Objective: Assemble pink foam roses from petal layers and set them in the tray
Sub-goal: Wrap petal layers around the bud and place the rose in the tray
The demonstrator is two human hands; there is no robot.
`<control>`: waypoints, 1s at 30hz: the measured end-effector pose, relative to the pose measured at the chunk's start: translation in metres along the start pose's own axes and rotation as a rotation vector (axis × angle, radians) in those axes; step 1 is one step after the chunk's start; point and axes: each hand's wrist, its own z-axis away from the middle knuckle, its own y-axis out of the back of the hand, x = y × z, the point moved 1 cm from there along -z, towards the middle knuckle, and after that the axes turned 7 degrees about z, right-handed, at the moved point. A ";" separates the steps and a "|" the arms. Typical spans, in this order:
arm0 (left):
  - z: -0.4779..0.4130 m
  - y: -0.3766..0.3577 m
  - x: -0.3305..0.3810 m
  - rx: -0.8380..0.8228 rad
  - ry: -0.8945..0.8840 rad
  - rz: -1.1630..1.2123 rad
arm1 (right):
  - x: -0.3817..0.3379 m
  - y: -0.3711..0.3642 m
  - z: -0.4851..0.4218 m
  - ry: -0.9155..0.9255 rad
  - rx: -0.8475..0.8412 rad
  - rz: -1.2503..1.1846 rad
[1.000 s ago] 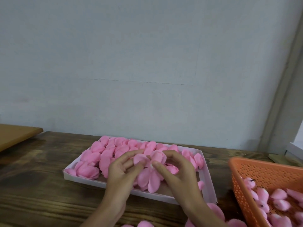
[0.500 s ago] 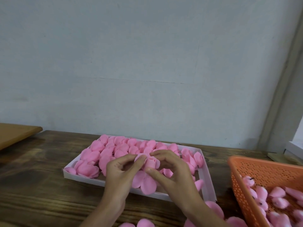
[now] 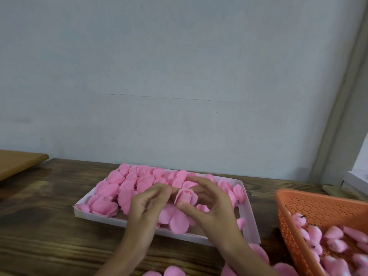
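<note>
**Pink foam rose: mid-wrap over the tray**

Pink foam rose [image 3: 186, 196] is sitting over the near-middle of the white tray [image 3: 95, 213]. Its tight bud is standing up on a flat petal layer [image 3: 176, 219] that is spreading out below it. R hand [image 3: 211, 206] is cupping the bud, w/ thumb on the near side & fingers curling round the far side. That's a light hold, not clamped tight. L hand [image 3: 146, 206] is curling its fingertips in at the bud's left side; can't tell if it's pinching a petal or just touching.

Risks: the foam is prob. springy, so letting go too soon could leave the layer flopping open or sitting off-centre. Pushing down hard could be squashing the finished roses [image 3: 127, 182] crowding the tray's far & left parts.

Containers: the tray is holding many pink roses, w/ some bare floor showing at near right. An orange mesh basket [image 3: 310, 204] at the right is holding pink buds [image 3: 334, 234]. Loose petals [image 3: 173, 271] are lying on the wooden table [image 3: 39, 226] at the near edge.
</note>
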 end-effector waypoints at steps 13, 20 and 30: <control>-0.005 0.008 -0.017 0.212 0.222 0.055 | 0.001 0.002 -0.003 -0.022 -0.009 -0.059; 0.000 0.003 -0.015 0.198 0.113 0.047 | -0.004 -0.001 0.001 0.044 -0.083 0.036; 0.002 -0.003 -0.013 0.113 -0.040 0.012 | -0.009 -0.001 0.003 0.030 -0.042 0.060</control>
